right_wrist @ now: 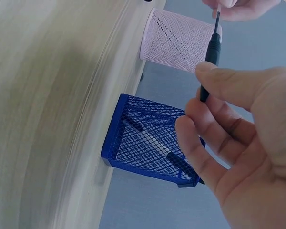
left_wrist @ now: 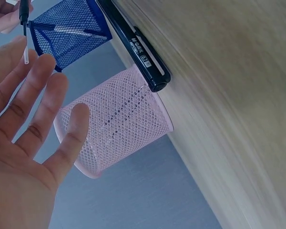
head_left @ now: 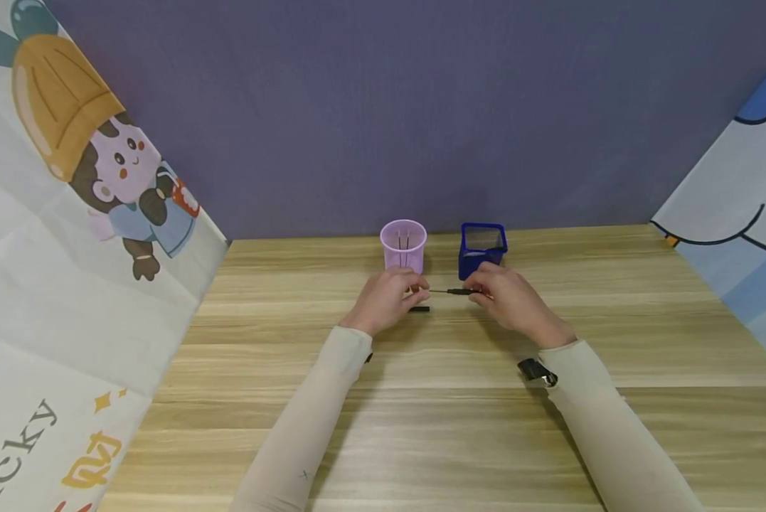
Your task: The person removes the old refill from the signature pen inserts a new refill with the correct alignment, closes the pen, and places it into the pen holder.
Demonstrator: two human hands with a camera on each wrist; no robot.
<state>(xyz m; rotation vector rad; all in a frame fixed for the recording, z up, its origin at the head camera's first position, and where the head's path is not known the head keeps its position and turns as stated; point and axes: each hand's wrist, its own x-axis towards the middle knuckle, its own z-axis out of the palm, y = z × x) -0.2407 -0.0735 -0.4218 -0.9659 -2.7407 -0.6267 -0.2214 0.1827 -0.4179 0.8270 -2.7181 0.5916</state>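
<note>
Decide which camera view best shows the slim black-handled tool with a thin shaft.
The right wrist view: the tool looks large there, handle and shaft visible, though the right hand covers part. The left wrist view shows its pale tip, but the top edge crops the handle. The head view shows it small.

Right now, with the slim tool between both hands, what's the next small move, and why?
Probably settle the left hand firmly on the pale tip of the slim tool. The right hand pinches its dark handle, and the thin shaft runs to the left fingertips; whether they grip the tip isn't clear.
</note>
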